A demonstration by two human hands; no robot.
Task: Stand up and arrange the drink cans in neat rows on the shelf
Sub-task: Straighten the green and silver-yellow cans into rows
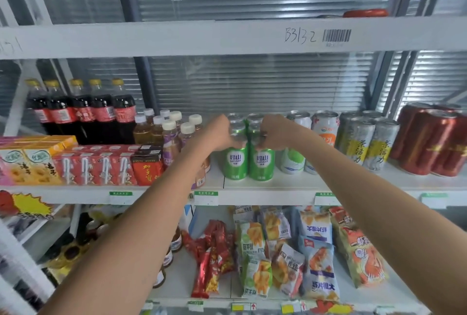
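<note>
Two rows of green drink cans stand upright on the middle shelf [252, 185]. The front left green can [235, 163] has my left hand [217, 135] closed over its top. Beside it, my right hand [274, 133] grips the top of the front right green can [262, 164]. More green cans [246, 120] line up behind them, partly hidden by my hands. To the right stand white cans [293, 160], yellow-and-silver cans [366, 145] and red cans [429, 145], all upright.
Left of the cans stand small capped bottles [171, 130], cola bottles [83, 109] and red drink cartons [101, 165]. The upper shelf beam [227, 36] runs close above. Snack bags [290, 251] fill the shelf below.
</note>
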